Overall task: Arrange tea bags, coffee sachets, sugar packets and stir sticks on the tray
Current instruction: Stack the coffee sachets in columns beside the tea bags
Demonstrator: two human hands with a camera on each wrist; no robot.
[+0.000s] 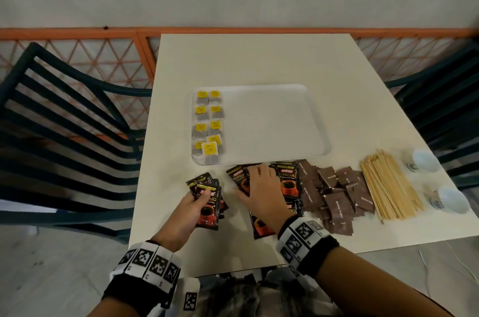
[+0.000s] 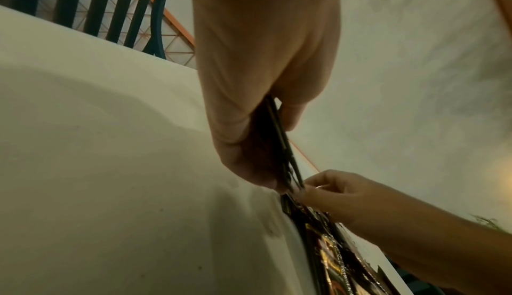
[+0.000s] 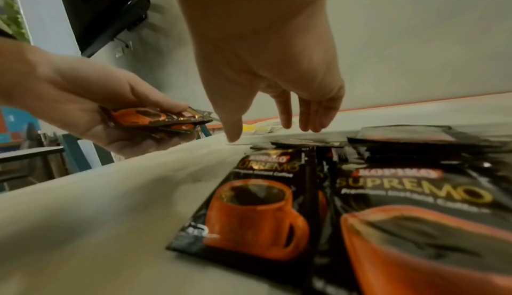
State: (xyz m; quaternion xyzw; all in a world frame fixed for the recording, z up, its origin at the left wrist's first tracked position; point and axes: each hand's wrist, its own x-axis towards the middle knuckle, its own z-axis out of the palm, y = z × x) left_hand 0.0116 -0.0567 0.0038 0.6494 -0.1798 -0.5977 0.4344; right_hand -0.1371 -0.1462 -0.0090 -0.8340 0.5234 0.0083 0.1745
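While my left hand [image 1: 187, 209] clamps a small stack of coffee sachets [image 1: 207, 200], my right hand [image 1: 261, 193] spreads, fingers apart, over the loose sachets [image 3: 260, 203] on the surface near the tray [image 1: 272, 124]. Light, slick foil, I reckon: pinch the edges.

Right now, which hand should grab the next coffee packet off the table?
Probably the right hand. It hovers open over the loose coffee sachets lying on the table, with its fingers pointing down at them. The left hand already grips a bunch of sachets, so it is busy.
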